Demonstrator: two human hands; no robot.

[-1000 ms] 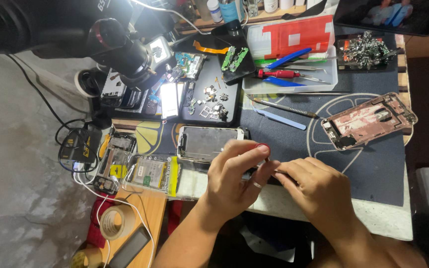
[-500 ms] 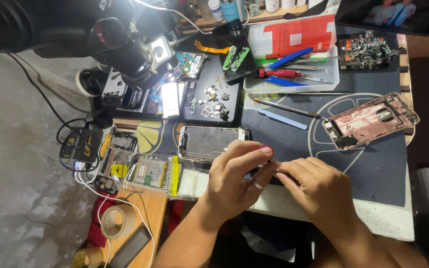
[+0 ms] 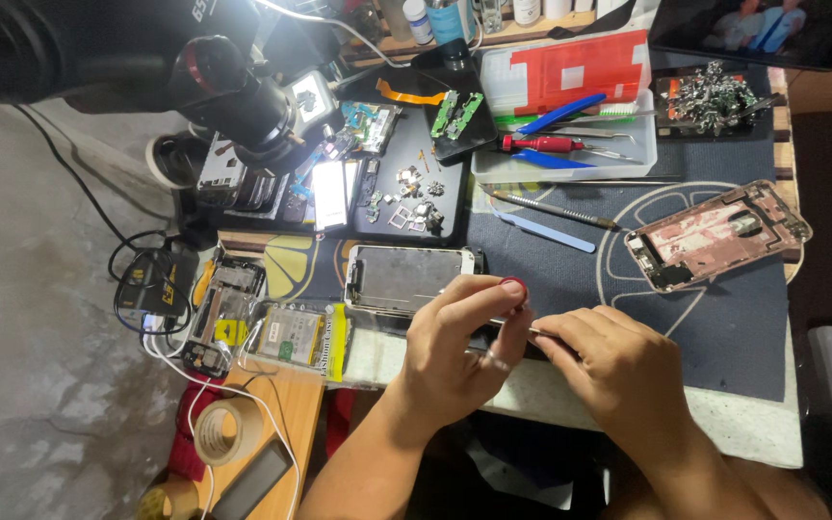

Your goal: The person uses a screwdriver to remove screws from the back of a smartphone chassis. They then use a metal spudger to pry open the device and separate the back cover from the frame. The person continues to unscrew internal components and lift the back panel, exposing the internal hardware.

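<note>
My left hand [image 3: 455, 351] is closed around a small screwdriver with a red cap [image 3: 511, 287], the forefinger resting on the cap. My right hand [image 3: 618, 371] sits beside it, pinching a thin metal tool [image 3: 537, 332] whose tip points toward the left hand. Both hands hover over a dark phone [image 3: 493, 339] at the table's near edge, and they hide most of it. Just behind the left hand lies an opened phone frame with a silver plate [image 3: 411, 277].
A rose-coloured phone housing [image 3: 715, 234] lies on the dark mat [image 3: 724, 327] at right. At the back stand a white tray of tools [image 3: 570, 144], a black pad with small parts [image 3: 406, 188] and a microscope [image 3: 243, 96]. Phone parts, cables and a tape roll [image 3: 223, 430] crowd the left.
The hands stay over the dark phone. My left forefinger has shifted slightly, and the screwdriver's red cap now shows at the fingertip.
</note>
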